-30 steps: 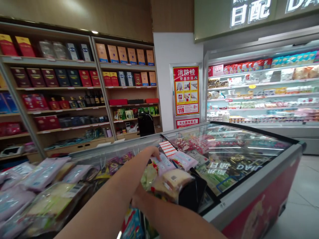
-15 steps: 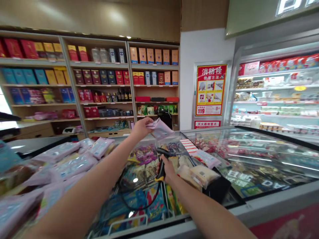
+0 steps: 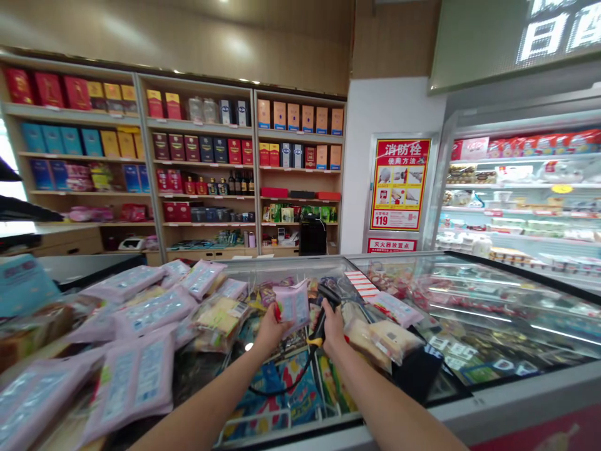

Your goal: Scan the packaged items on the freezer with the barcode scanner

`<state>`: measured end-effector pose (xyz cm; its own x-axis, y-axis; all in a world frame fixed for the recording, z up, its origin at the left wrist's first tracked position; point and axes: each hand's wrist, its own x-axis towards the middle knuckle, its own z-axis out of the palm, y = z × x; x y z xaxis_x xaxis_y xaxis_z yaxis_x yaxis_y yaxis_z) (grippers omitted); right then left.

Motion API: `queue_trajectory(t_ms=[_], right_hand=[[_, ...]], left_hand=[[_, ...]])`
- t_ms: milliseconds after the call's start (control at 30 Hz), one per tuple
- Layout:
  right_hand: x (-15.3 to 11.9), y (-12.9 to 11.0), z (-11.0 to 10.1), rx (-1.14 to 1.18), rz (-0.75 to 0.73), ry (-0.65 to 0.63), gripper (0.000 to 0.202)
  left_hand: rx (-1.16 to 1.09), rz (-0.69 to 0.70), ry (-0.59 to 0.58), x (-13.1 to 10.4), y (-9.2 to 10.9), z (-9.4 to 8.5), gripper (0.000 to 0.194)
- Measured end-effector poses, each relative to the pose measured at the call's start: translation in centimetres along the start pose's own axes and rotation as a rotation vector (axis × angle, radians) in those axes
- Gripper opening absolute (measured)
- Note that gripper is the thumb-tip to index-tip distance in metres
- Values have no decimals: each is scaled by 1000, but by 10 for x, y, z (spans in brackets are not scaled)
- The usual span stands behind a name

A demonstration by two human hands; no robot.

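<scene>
Over the glass-topped freezer, my left hand grips a pale pink packet by its left side. My right hand is wrapped around a black and yellow barcode scanner, whose head is close to the packet's right edge. A dark cable curves down from the scanner handle over the freezer. Several more pink packets are piled to the left of my left arm, with a clear bag of bread beside them. Right of my right hand lie more bagged bread pieces.
Another pink packet lies on the glass at right, near a red-striped label sheet. Shelves of boxed goods line the back wall. A refrigerated display stands at far right. A blue box is at the left edge.
My left hand has come down and nearer with the pink packet, from above the freezer's back edge to beside the scanner. The view has shifted, showing more of the pile at left.
</scene>
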<state>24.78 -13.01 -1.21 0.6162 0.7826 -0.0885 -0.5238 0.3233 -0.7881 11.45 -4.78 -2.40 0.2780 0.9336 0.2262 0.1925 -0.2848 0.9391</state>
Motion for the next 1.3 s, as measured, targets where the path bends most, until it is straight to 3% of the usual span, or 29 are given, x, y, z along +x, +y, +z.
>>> queue_trajectory(t_ms=[200,367,500,700,1067,1300], right_hand=[[-8,-19,-4,-51,84,-147,41],[-14,-34,-7,-206,142,-305,45],[-16,-37,-11,-364,175,-353,39],[-20,-38,-13,-499,202,-386,29],[-15,-26,-18,-510,157,-392,31],[-24,-33,-13,-496,185,-393,35]], left_hand=[[76,59,171,38,5,-18,22],[34,14,269,59,-13,-24,21],[31,3,232,59,-27,-18,22],[6,26,249,61,-26,-17,23],[35,23,256,61,-28,-17,21],[9,2,238,58,-23,-19,21]])
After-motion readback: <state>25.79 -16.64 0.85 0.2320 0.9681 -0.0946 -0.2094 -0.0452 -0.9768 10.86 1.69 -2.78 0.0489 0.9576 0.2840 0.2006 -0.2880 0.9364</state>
